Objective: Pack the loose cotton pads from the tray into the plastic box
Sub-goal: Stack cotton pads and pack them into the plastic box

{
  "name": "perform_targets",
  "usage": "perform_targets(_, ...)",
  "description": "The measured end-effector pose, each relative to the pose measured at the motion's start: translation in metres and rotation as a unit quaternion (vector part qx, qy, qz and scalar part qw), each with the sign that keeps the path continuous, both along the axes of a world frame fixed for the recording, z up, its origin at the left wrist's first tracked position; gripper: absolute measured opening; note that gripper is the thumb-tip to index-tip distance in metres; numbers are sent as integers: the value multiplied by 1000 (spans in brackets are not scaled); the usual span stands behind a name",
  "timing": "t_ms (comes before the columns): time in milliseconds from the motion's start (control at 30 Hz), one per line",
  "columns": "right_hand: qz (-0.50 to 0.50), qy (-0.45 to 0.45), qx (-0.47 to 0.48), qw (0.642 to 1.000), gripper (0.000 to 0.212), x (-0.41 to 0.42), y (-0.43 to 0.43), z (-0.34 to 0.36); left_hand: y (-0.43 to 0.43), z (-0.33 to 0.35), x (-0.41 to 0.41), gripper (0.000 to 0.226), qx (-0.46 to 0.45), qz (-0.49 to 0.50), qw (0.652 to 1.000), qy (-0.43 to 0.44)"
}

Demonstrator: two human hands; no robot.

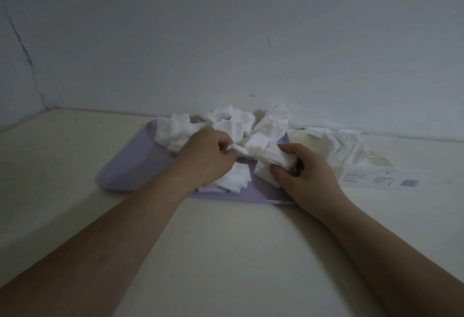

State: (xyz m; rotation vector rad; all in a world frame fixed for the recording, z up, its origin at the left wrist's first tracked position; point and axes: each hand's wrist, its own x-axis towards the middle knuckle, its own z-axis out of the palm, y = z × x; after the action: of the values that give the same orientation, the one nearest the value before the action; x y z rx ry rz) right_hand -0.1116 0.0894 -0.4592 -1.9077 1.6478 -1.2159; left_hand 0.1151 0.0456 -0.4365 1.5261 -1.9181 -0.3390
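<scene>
Both bare forearms reach forward from the near edge of the cream desk (226, 241) and meet over a lavender tray (130, 168) that lies against the foot of the pale wall (226, 40).

The left hand (203, 158) is turned knuckles-up over the middle of the tray, with its fingers curled in. Its grip is clenched on a single cotton pad (238, 149), pinched at the edge between thumb and fingertips. That pad runs rightward to touch a bunched stack of pads (273, 156).

The right hand (306, 178) sits at the tray's near right corner with the back of the hand toward the camera. Its fingers are bent round the right end of the stack, so its grip is grasping the bundle from the side and below.

The rest of the loose cotton pads (226, 125) are heaped, crumpled and overlapping, across the far half of the tray. A flatter small pile (233, 179) lies under the left wrist near the front rim. The left part of the tray is bare.

The clear plastic box (376, 163) rests on the desk just right of the tray, close to the wall. Inside it a row of pads (344, 145) stands on edge. A white printed label (381, 178) covers its near side, with print too small to read.

A thin dark crack (22, 47) runs down the wall at far left.
</scene>
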Motion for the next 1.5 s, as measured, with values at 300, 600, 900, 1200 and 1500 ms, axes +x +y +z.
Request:
perform_targets(300, -10, -92, 6, 996, 49, -3, -2, 2, 12, 31, -2, 13, 148, -137, 909, 364)
perform_targets(600, 30, -197, 43, 979, 46, -5, -4, 1, 20, 11, -9, 12, 175, -219, 927, 247)
perform_targets(900, 64, -215, 56, 973, 41, -5, -2, 2, 19, 4, -14, 11, 121, -209, 953, 183)
perform_targets(1200, 123, -206, 99, 966, 42, -6, 3, 9, 20, -1, -20, 14, 84, -167, 958, 219)
perform_targets(1500, 78, -22, 6, 997, 55, 1, 10, 14, 18, 1, -20, 61, 107, -188, 968, 129)
